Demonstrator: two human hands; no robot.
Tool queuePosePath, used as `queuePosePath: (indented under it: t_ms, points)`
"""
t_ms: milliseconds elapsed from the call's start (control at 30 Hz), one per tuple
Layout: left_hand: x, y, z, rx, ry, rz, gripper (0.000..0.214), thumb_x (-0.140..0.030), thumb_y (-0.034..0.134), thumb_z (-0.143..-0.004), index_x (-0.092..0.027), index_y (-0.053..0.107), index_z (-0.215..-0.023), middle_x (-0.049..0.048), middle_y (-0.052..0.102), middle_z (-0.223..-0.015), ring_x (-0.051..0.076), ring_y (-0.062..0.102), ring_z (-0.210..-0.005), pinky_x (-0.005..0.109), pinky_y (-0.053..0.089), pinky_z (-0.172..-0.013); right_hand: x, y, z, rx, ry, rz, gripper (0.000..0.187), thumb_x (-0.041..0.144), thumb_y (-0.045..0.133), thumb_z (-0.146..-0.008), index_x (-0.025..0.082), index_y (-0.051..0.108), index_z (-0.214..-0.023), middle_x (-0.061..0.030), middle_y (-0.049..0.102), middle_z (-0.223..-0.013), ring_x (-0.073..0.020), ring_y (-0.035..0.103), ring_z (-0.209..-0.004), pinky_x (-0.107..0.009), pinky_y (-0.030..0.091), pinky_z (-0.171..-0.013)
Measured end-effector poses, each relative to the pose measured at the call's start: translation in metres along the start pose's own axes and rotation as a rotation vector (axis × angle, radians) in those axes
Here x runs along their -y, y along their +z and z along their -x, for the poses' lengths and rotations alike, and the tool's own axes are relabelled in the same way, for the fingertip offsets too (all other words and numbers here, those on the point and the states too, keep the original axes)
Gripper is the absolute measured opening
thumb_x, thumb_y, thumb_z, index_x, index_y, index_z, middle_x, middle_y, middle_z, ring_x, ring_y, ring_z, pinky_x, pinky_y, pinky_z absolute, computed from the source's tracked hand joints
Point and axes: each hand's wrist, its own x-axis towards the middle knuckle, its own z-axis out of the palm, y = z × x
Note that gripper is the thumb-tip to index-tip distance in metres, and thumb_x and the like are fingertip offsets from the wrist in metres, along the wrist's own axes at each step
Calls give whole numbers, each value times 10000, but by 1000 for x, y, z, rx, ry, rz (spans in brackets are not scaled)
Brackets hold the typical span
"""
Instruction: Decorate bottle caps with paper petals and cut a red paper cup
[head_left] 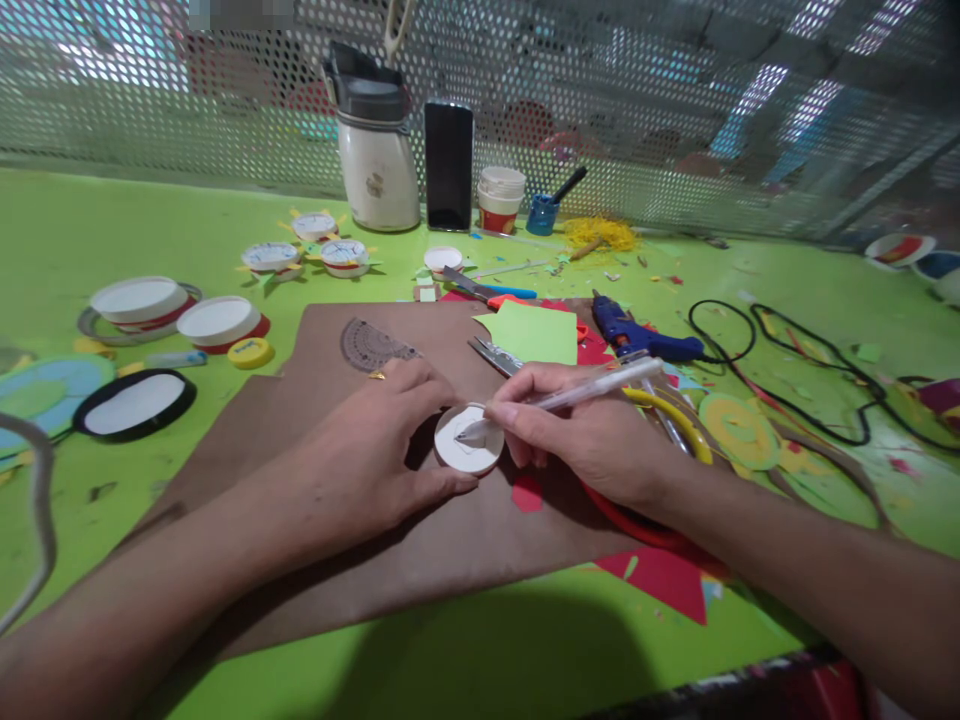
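A small white paper disc with a raised rim [470, 458] lies on the brown cardboard sheet [315, 560], with faint lines drawn on its face. My left hand [390, 435] grips the disc's left edge between thumb and fingers. Held in my right hand [566, 425] is a clear-barrelled pen [600, 386], its tip touching the disc's middle. A protractor [371, 345] rests on the cardboard beyond my left hand. Just past the right hand are a pair of metal scissors blades [491, 354] and a light green paper piece [531, 332].
A blue glue gun [649, 335] with a black cord lies at right, near yellow-handled scissors [675, 410] and red paper scraps [660, 580]. Farther back stand a white jug [379, 170], a phone [448, 170] and stacked paper cups [500, 198]. White-topped discs [219, 320] sit at left.
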Motion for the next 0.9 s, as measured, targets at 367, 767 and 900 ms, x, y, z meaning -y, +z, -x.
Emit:
queuePosePath:
  t_ms: [367, 767, 900]
  points:
    - [0, 0, 0, -4, 2, 8, 380, -483, 659, -762, -213, 659, -1029, 70, 614, -1038, 276, 566, -953, 404, 458, -810, 0, -1, 1, 11, 0, 4, 126, 266, 625, -881, 174, 606, -797, 49, 579, -568, -83, 537, -521, -202, 431, -513]
    - [1, 0, 2, 0, 8, 1, 372, -484, 653, -770, -211, 650, -1022, 70, 612, -1044, 268, 558, -955, 397, 449, -813, 0, -1, 1, 11, 17, 12, 131, 273, 621, -882, 178, 606, -793, 50, 580, -565, -85, 535, -516, -206, 425, -509]
    - [1, 0, 1, 2, 6, 1, 370, -491, 645, -775, -212, 655, -1018, 72, 615, -1037, 270, 560, -944, 398, 452, -806, -1, -1, 1, 11, 18, -8, 135, 275, 627, -878, 178, 604, -787, 49, 580, -562, -85, 530, -511, -207, 425, -503]
